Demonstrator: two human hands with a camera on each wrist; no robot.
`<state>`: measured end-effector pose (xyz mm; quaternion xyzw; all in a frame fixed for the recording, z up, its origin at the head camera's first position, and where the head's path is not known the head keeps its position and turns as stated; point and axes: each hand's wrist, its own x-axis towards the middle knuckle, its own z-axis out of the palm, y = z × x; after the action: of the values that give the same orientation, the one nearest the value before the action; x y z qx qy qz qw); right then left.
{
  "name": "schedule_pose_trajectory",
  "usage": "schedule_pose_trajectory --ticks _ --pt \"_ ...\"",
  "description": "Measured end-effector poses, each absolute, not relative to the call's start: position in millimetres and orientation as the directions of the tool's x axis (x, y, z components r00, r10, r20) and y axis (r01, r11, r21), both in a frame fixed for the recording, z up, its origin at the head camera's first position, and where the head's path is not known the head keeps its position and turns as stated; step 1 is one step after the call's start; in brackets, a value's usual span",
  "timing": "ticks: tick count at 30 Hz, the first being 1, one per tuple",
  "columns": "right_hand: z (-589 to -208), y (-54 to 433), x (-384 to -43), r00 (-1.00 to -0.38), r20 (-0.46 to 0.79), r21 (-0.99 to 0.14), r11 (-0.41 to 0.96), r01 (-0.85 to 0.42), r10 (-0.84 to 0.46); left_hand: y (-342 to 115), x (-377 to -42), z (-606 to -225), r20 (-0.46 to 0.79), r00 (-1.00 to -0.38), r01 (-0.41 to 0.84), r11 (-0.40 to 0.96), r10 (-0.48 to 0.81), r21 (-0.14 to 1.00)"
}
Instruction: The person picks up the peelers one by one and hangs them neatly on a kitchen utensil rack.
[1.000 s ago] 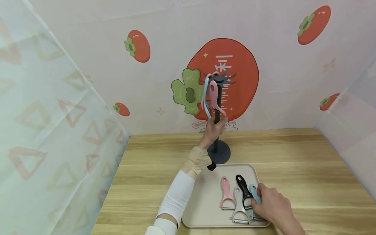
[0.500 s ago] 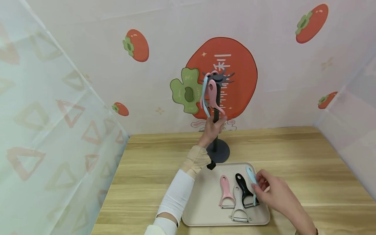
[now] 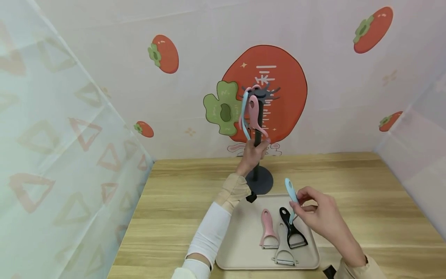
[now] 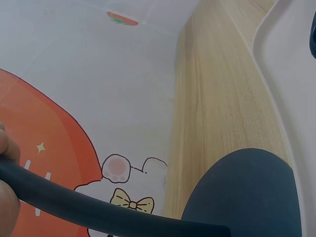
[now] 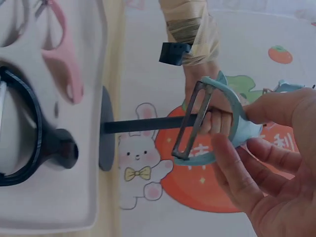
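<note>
My left hand (image 3: 253, 155) grips the dark pole of a utensil stand (image 3: 259, 182), just under the peelers hanging on its hooks. Those hanging are a light blue peeler (image 3: 245, 116) and pink peelers (image 3: 254, 112). Over the tray, my right hand (image 3: 318, 211) pinches a light blue peeler (image 3: 291, 190), handle end pointing up and away; its metal blade (image 5: 192, 121) shows in the right wrist view. Below it on the beige tray (image 3: 233, 248) lie a pink peeler (image 3: 267, 224), a black peeler (image 3: 287, 219) and a light grey peeler (image 3: 283, 240).
The stand's round base (image 4: 247, 197) sits on the wooden table (image 3: 181, 201) just behind the tray. Bare hooks (image 3: 273, 93) stick out on the right of the stand's top. A printed cloth wall (image 3: 188, 77) rises behind, and side walls flank the table.
My right hand has lifted the light blue peeler off the tray's right side and moved it up and left toward the stand. The left hand stays on the pole.
</note>
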<state>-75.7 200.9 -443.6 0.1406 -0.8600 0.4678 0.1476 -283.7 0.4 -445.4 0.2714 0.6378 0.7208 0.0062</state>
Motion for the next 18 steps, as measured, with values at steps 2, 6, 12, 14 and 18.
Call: schedule_pose_trajectory --ticks 2,6,12,14,18 --pt "-439.3 198.3 -79.0 -0.903 0.422 -0.757 0.514 -0.403 -0.087 0.4 -283.7 -445.8 0.385 -0.852 0.337 -0.191 0.354 0.922" --pt "-427.8 194.0 -85.4 -0.867 0.493 -0.731 0.506 -0.458 -0.073 0.4 -283.1 -445.9 0.385 -0.851 0.337 -0.193 0.357 0.922" --pt "-407.0 188.2 -96.8 -0.786 0.609 -0.659 0.482 -0.577 -0.107 1.3 -282.4 -445.4 0.391 -0.852 0.337 -0.206 0.350 0.919" --pt "-399.8 187.1 -100.8 -0.753 0.647 -0.626 0.479 -0.615 -0.121 1.4 -282.6 -445.5 0.394 -0.852 0.341 -0.206 0.344 0.917" --pt "-387.5 187.1 -107.4 -0.703 0.699 -0.563 0.506 -0.653 -0.131 2.3 -283.4 -446.1 0.405 -0.848 0.353 -0.205 0.342 0.913"
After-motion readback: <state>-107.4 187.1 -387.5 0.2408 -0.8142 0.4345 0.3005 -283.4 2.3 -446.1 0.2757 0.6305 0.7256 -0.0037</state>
